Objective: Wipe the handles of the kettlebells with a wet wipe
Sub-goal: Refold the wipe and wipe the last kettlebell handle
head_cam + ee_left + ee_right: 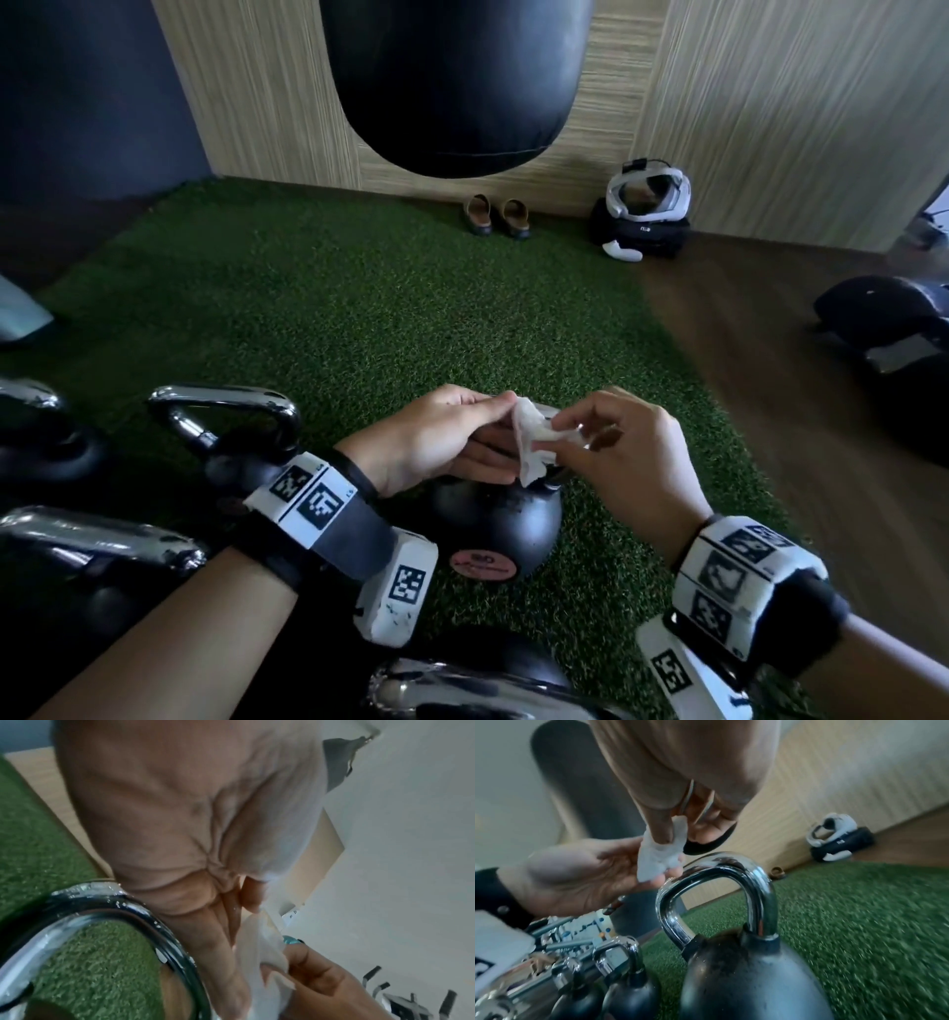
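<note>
A crumpled white wet wipe (534,442) is held between both hands just above a black kettlebell (493,529) on the green turf. My left hand (441,437) holds the wipe's left side with thumb and fingers. My right hand (611,447) pinches its right side at the fingertips. From the right wrist, the wipe (659,850) hangs just above the kettlebell's chrome handle (721,886), apart from it. The left wrist view has the wipe (259,949) beside a chrome handle (144,925). More chrome-handled kettlebells (226,426) stand to the left.
A black punching bag (452,77) hangs ahead over the turf (359,308). Brown shoes (495,216) and a white headset on a black case (642,216) lie by the wooden wall. Dark gym equipment (888,329) sits on the wood floor at right.
</note>
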Demonstrator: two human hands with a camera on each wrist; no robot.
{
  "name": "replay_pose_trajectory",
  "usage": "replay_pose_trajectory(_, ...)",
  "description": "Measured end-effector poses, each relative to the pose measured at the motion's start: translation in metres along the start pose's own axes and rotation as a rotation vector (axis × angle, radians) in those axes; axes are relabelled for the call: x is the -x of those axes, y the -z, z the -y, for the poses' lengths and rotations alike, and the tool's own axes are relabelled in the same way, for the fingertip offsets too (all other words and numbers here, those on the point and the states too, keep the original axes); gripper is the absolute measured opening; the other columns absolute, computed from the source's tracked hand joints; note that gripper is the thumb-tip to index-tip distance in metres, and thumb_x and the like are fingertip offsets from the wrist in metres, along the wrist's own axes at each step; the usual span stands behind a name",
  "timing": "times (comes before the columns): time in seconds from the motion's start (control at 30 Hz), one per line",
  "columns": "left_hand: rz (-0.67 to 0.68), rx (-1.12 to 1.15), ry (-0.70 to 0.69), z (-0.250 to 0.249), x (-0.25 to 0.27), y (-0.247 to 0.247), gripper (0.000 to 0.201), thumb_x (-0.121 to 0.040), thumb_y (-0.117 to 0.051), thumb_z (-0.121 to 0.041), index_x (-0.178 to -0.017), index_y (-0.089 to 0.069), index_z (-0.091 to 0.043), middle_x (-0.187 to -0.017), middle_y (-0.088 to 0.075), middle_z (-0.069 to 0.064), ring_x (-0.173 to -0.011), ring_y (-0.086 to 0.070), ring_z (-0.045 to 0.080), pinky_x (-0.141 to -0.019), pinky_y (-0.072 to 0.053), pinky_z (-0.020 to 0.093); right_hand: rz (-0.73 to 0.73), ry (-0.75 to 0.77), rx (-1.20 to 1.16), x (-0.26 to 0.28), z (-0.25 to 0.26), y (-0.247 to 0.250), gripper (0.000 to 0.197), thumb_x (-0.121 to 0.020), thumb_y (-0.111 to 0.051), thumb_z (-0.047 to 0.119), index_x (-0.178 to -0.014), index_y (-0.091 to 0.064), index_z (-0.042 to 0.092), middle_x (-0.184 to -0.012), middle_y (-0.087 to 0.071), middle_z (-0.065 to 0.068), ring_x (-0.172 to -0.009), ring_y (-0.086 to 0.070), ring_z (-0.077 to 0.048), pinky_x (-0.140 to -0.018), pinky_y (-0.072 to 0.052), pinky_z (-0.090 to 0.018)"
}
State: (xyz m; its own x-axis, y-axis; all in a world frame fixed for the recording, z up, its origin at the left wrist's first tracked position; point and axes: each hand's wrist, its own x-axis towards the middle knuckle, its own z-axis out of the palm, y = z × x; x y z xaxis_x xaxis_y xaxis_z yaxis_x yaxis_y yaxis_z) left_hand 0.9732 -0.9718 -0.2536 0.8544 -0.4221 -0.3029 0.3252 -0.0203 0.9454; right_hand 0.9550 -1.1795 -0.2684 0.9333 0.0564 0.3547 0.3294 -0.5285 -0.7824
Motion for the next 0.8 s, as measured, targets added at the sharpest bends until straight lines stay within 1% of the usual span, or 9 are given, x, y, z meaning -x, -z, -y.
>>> replay_pose_trajectory(0.1,0.01,0.121,-0.03,-0.001,0.002,-0.003,0.034,-0.107,-0.05,-0.025,-0.119,-0.073,-0.003,-0.116,-0.075,0.022,-0.097,-0.075,0.024,-0.089,-0.062,0.031,-0.057,0.135,0.028,0.001,0.005,-0.01,0.016,-0.068,-0.093,0.025,-0.08,-0.082,0.024,-0.077,-0.068,0.015,-0.071,-0.063,0.001,-0.062,-0.042,-0.006)
replay_pose_trajectory(0.17,-0.013,0.192,-0.059,-0.002,0.003,-0.006,0.027,-0.103,-0.056,-0.015,-0.117,-0.072,0.001,-0.112,-0.077,0.019,-0.091,-0.076,0.021,-0.082,-0.064,0.027,-0.032,0.151,0.015,0.001,0.007,-0.013,0.017,-0.071,-0.091,0.029,-0.086,-0.084,0.024,-0.081,-0.074,0.016,-0.075,-0.068,0.003,-0.066,-0.047,-0.007)
replay_pose_trajectory(0.27,-0.109,0.182,-0.136,-0.002,0.004,-0.001,0.019,-0.1,-0.06,-0.004,-0.11,-0.075,-0.004,-0.103,-0.08,0.009,-0.091,-0.077,0.018,-0.08,-0.063,0.025,0.11,0.091,-0.044,0.0,0.008,-0.007,0.015,-0.082,-0.084,0.026,-0.096,-0.082,0.03,-0.089,-0.077,0.019,-0.081,-0.073,-0.002,-0.073,-0.057,-0.019)
replay_pose_trajectory(0.33,-0.204,-0.067,-0.326,0.0,0.005,0.009,0.023,-0.098,-0.065,-0.007,-0.1,-0.082,-0.022,-0.105,-0.08,-0.002,-0.102,-0.074,0.014,-0.099,-0.058,0.033,0.079,0.039,-0.063,0.0,0.001,-0.003,0.023,-0.087,-0.076,0.012,-0.098,-0.079,0.031,-0.089,-0.078,0.014,-0.079,-0.073,-0.009,-0.07,-0.06,-0.028)
replay_pose_trajectory(0.4,-0.387,-0.421,-0.543,0.003,0.006,0.014,0.024,-0.098,-0.067,-0.011,-0.098,-0.082,-0.03,-0.102,-0.078,-0.012,-0.095,-0.073,0.006,-0.094,-0.058,0.032,-0.105,-0.104,-0.044,-0.003,-0.014,-0.002,0.028,-0.086,-0.071,0.004,-0.094,-0.076,0.03,-0.087,-0.076,0.012,-0.08,-0.072,-0.01,-0.069,-0.059,-0.028)
replay_pose_trajectory(0.5,-0.589,-0.8,-0.818,0.007,-0.002,0.005,0.031,-0.097,-0.069,-0.01,-0.128,-0.071,-0.011,-0.118,-0.076,-0.004,-0.093,-0.073,-0.001,-0.084,-0.058,0.016,-0.146,-0.498,-0.106,-0.003,-0.043,-0.01,0.031,-0.083,-0.074,0.004,-0.105,-0.067,0.024,-0.091,-0.073,0.006,-0.077,-0.066,-0.013,-0.063,-0.048,-0.026)
replay_pose_trajectory(0.63,-0.48,-1.136,-0.857,0.022,-0.026,-0.005,0.033,-0.099,-0.065,-0.01,-0.131,-0.067,-0.006,-0.133,-0.069,0.007,-0.118,-0.069,0.014,-0.107,-0.052,0.03,0.181,-0.818,-0.45,0.003,-0.09,-0.041,0.051,-0.072,-0.083,-0.002,-0.119,-0.066,0.011,-0.076,-0.075,0.001,-0.065,-0.061,-0.018,-0.058,-0.045,-0.028)
replay_pose_trajectory(0.73,-0.436,-1.261,-0.873,0.035,-0.033,-0.007,0.033,-0.097,-0.066,-0.005,-0.13,-0.068,-0.004,-0.133,-0.068,0.014,-0.12,-0.069,0.021,-0.109,-0.052,0.043,0.233,-0.806,-0.455,0.001,-0.105,-0.055,0.05,-0.068,-0.091,0.006,-0.114,-0.072,0.013,-0.103,-0.08,-0.007,-0.098,-0.075,-0.027,-0.09,-0.058,-0.042)
replay_pose_trajectory(0.8,-0.45,-1.271,-0.909,0.04,-0.031,-0.003,0.032,-0.094,-0.069,0.001,-0.126,-0.071,-0.004,-0.13,-0.07,0.015,-0.119,-0.07,0.022,-0.108,-0.053,0.042,0.209,-0.751,-0.358,-0.001,-0.112,-0.061,0.046,-0.065,-0.094,0.013,-0.108,-0.076,0.012,-0.097,-0.081,-0.002,-0.093,-0.077,-0.022,-0.087,-0.06,-0.039)
